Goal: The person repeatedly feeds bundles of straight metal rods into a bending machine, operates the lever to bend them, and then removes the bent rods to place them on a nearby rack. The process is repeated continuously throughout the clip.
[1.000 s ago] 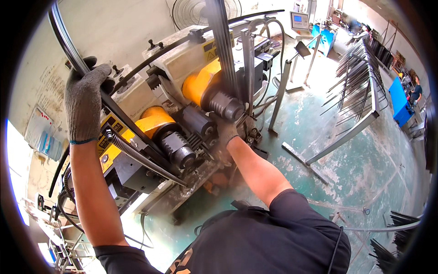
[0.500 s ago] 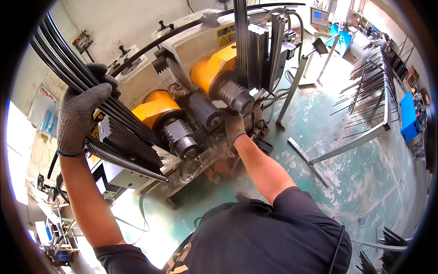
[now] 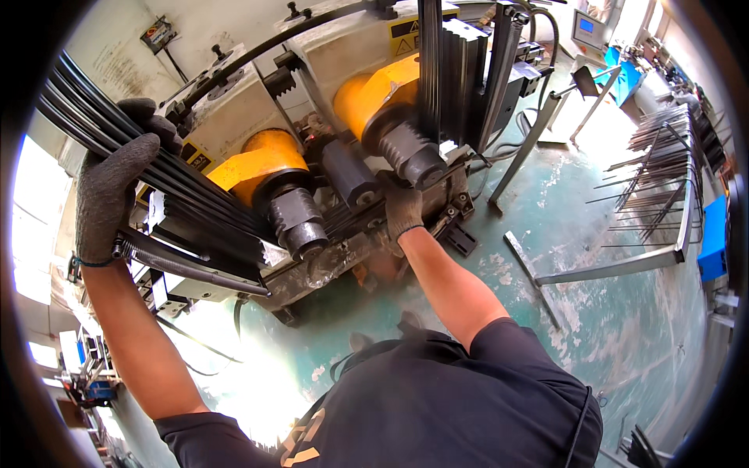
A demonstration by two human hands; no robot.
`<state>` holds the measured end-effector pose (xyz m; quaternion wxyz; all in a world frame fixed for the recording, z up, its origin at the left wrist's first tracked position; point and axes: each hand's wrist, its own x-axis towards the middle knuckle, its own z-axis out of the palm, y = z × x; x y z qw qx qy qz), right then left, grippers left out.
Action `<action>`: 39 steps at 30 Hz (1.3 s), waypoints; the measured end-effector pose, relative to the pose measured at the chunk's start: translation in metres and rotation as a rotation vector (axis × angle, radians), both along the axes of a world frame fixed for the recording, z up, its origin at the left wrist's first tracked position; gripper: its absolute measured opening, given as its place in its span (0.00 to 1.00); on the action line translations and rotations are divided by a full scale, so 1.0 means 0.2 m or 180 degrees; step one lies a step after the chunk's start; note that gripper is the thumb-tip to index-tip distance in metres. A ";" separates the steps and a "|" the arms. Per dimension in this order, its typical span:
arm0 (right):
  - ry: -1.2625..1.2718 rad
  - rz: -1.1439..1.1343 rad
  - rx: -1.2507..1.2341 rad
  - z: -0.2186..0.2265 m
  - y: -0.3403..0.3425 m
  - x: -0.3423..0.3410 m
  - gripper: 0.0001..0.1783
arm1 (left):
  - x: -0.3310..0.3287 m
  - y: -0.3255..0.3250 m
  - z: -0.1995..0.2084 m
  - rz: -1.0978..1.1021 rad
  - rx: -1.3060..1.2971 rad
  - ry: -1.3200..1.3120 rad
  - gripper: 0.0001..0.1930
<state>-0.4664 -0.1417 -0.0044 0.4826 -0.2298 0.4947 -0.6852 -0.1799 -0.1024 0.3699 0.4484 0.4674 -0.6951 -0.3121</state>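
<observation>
My left hand [image 3: 117,183], in a grey knit glove, grips a bundle of long dark metal rods [image 3: 179,195] that slants from the upper left down toward the machine's rollers. My right hand [image 3: 402,207], also gloved, rests low on the front of the grey machine [image 3: 343,70], between its two dark ribbed rollers [image 3: 296,218] and close to the rods feeding in there. What its fingers hold is hidden. Two orange housings [image 3: 261,156] sit behind the rollers. A stack of dark vertical bars [image 3: 449,70] rises above the right roller.
A metal rack with several thin rods [image 3: 663,156] stands on the green floor [image 3: 562,257] at the right. A metal stand [image 3: 538,132] leans beside the machine. A blue box [image 3: 714,234] is at the far right; a control screen [image 3: 585,27] is at the back.
My left hand has drawn the rod bundle lower and closer to the rollers. The view has shifted nearer to the machine. My right hand stays at the machine's front.
</observation>
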 end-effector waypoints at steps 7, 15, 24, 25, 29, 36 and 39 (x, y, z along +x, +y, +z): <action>0.0385 0.0021 -0.0132 -0.13 -0.05 0.02 0.20 | 0.05 0.00 0.02 0.0017 0.0141 -0.0070 0.25; 0.0537 0.0025 -0.0293 -0.22 -0.10 0.02 0.12 | 0.03 0.00 0.03 0.0069 0.0163 -0.0274 0.25; 0.0481 0.0020 -0.0422 -0.11 0.02 -0.07 0.15 | 0.01 0.11 0.05 0.0330 -0.0272 -0.0510 0.20; 0.0423 0.0088 -0.0502 -0.05 0.10 -0.03 0.14 | 0.01 0.29 0.10 0.0477 -0.0420 -0.0559 0.21; -0.0879 -0.0116 -0.0412 0.16 0.52 -0.24 0.10 | 0.11 0.66 -0.06 0.0755 -0.1012 -0.0307 0.22; 0.0116 -0.0940 0.0373 -0.09 1.37 -1.18 0.09 | 0.01 1.21 -0.60 0.1523 -0.0876 0.2094 0.21; 0.1181 -0.1672 0.0702 -0.16 1.74 -1.69 0.15 | -0.05 1.27 -1.25 0.0046 0.0146 0.1537 0.19</action>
